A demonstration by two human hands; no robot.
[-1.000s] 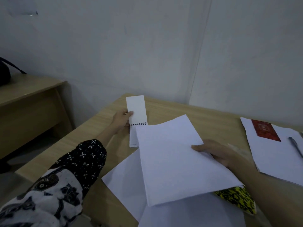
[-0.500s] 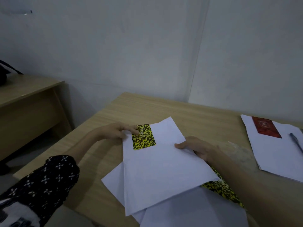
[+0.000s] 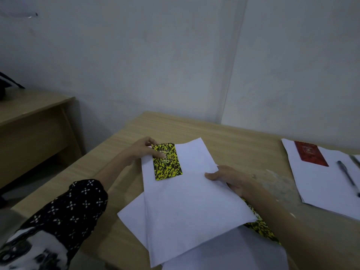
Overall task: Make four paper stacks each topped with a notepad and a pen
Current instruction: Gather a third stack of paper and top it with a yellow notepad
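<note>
left hand (image 3: pixel 145 152) fingers pinch notepad (image 3: pixel 167 161), long axis near-far, on far-left corner of paper stack (image 3: pixel 187 195) | right hand (image 3: pixel 231 180) grips stack's right edge

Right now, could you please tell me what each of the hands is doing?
Left hand: holds the yellow-black notepad on the paper stack, thumb on its cover.
Right hand: grips the paper stack's right edge.

No legible text found. The small yellow-and-black speckled notepad (image 3: pixel 167 161) carries a framed label, its print too blurred to read; the red rectangular notepad (image 3: pixel 310 156) bears an equally indistinct emblem.
</note>
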